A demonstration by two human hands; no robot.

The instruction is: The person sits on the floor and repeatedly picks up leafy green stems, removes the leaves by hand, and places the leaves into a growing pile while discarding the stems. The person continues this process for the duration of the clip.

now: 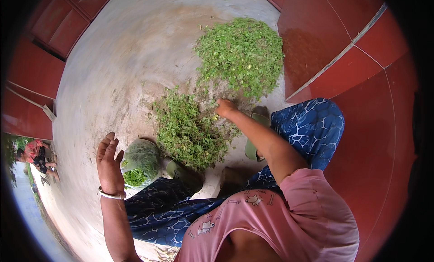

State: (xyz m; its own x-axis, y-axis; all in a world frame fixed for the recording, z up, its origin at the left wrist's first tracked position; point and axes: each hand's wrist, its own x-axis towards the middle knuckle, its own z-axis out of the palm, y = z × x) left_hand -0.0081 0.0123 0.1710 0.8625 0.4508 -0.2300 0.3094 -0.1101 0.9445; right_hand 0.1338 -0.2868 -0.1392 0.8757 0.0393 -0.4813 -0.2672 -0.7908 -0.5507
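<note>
Two heaps of leafy green plants lie on the concrete floor. The nearer heap (pixel 190 131) spreads in front of my feet, and the larger far heap (pixel 242 56) sits beside the red wall. At the right edge of the nearer heap, my right hand (pixel 224 108) is low with its fingers closed; whatever they pinch is too small to make out. My left hand (pixel 108 160), with a white bangle at the wrist, is raised on the left, thumb apart from the fingers and nothing in it. Close to it stands a clear plastic bag (pixel 143 155) with greens inside.
My green shoes (pixel 254 142) flank the nearer heap. Red tiled steps or wall (pixel 325 49) rise along the right, and red doors (pixel 49 26) stand at the far left. Another person (pixel 38 155) sits at the left edge. Soil bits litter the concrete (pixel 104 81).
</note>
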